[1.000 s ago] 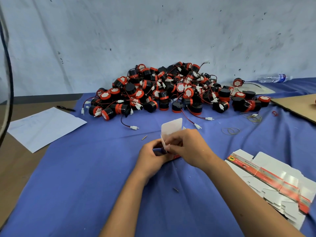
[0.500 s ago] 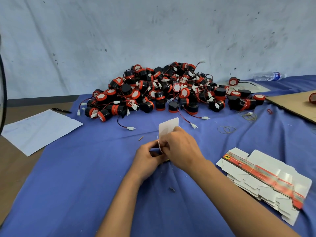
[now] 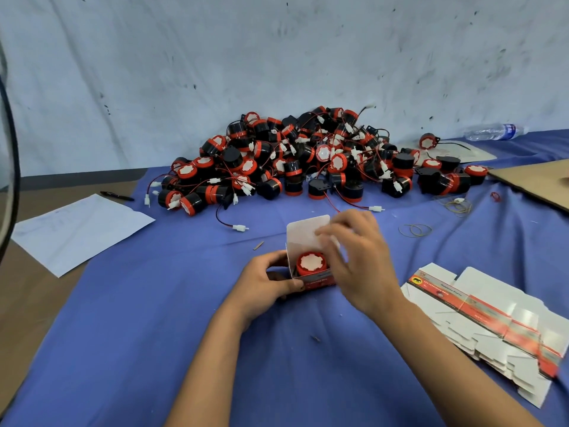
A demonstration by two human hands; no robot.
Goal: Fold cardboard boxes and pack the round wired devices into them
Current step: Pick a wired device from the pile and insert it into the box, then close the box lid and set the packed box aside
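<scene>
A: What are the two hands doing?

B: The left hand (image 3: pixel 267 283) grips the small cardboard box (image 3: pixel 311 274) at its left side, fingers curled round it. The right hand (image 3: pixel 358 260) is at the right side of the box, its fingers spread near the raised lid flap (image 3: pixel 304 234). It is blurred, so I cannot tell if it pinches the flap or only touches it.

A: And the device?

B: One round wired device (image 3: pixel 311 263) already sits inside the box, white face up with the red ring round it. Its wire I cannot see.

A: So how far is the work?

B: I judge this one box is folded and filled, but the lid is still open, so closing remains. No finished closed box shows on the desk (image 3: pixel 154 349). Most of the task is still ahead.

A: How many things are left?

B: One big pile of devices (image 3: pixel 308 161) lies behind the hands, against the wall. They are too many and too tangled to count exactly, surely several dozen. One device (image 3: pixel 428 141) stands apart at the right of the pile. One stack of flat unfolded boxes (image 3: pixel 492 322) lies to the right of the hands; the number of sheets I cannot tell.
</scene>
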